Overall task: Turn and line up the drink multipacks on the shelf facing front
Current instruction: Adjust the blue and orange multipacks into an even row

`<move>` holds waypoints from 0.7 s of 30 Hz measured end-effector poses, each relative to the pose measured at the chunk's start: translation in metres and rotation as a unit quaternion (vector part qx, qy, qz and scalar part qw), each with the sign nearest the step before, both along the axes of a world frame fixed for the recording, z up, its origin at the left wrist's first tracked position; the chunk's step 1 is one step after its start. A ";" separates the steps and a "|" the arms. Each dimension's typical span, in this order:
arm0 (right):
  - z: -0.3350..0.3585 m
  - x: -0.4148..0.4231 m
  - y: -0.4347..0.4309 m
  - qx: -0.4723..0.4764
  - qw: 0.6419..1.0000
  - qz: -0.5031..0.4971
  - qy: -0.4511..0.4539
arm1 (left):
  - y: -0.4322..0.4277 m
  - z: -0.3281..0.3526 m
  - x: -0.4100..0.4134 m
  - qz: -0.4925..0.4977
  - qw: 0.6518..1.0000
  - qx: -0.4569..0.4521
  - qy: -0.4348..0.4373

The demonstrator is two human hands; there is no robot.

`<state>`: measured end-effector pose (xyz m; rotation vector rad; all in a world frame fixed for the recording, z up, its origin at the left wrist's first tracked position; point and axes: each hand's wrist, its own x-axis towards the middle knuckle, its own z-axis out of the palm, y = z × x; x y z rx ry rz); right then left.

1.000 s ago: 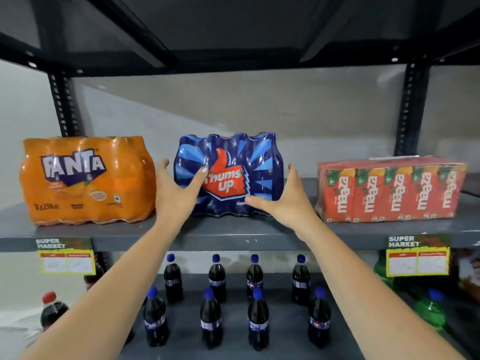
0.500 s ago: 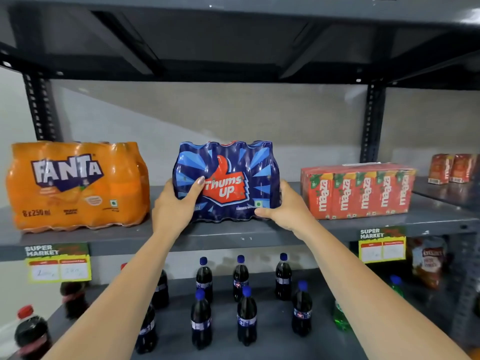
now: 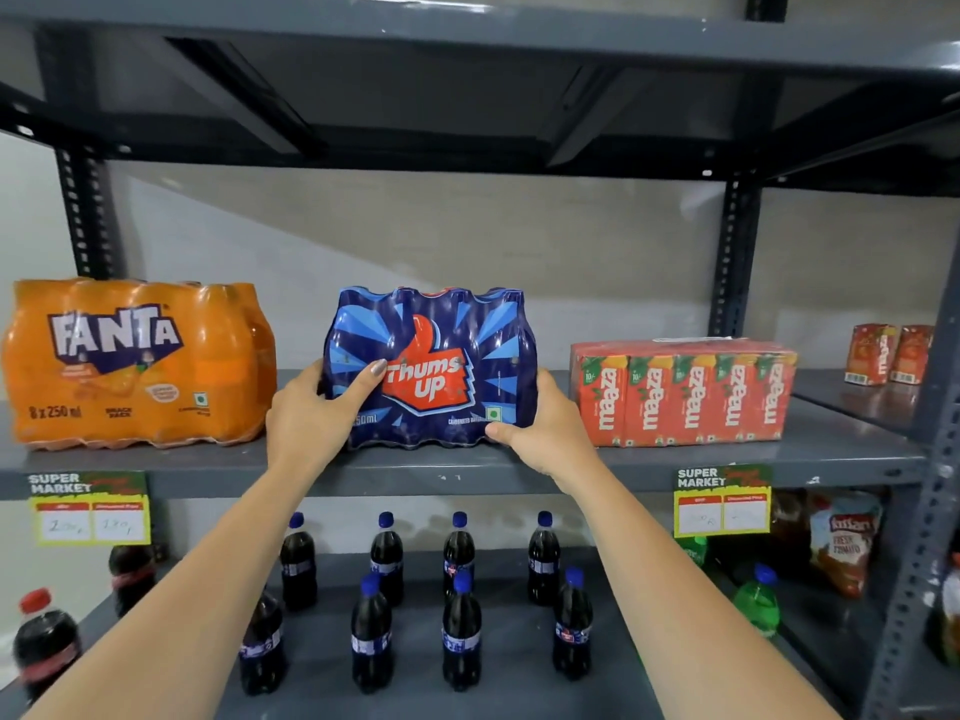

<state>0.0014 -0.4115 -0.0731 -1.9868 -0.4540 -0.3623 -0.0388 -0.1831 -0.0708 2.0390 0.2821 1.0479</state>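
Three multipacks stand on the grey middle shelf (image 3: 467, 467). The blue Thums Up pack (image 3: 431, 368) is in the centre, its logo facing me. My left hand (image 3: 317, 413) grips its lower left side, thumb across the front. My right hand (image 3: 545, 420) holds its lower right corner, thumb under the front edge. The orange Fanta pack (image 3: 135, 363) sits to the left, logo forward. The red Maaza carton pack (image 3: 683, 392) sits to the right, labels forward.
Dark cola bottles (image 3: 460, 631) stand in two rows on the lower shelf, with a green bottle (image 3: 758, 605) and a Kissan pouch (image 3: 844, 540) at right. Price tags (image 3: 719, 501) hang on the shelf edge. Two small Maaza cartons (image 3: 888, 353) stand on the neighbouring shelf. Upright posts frame the bay.
My right hand slid from the front face of the Thums Up pack to its lower right corner. The pack sits squarer to the front. My view drifted right.
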 end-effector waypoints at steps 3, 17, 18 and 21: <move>-0.003 0.002 -0.003 0.009 1.000 -0.001 -0.006 | -0.002 0.000 0.001 0.011 1.000 0.005 0.004; -0.008 -0.078 0.086 0.103 0.887 -0.081 -0.443 | 0.137 0.024 -0.100 0.102 0.940 0.003 -0.326; -0.005 -0.078 0.104 0.097 0.900 -0.069 -0.420 | 0.162 0.023 -0.099 0.112 0.947 -0.038 -0.300; 0.004 -0.076 0.171 0.019 0.947 -0.034 -0.318 | 0.220 0.021 -0.101 0.081 0.979 -0.115 -0.148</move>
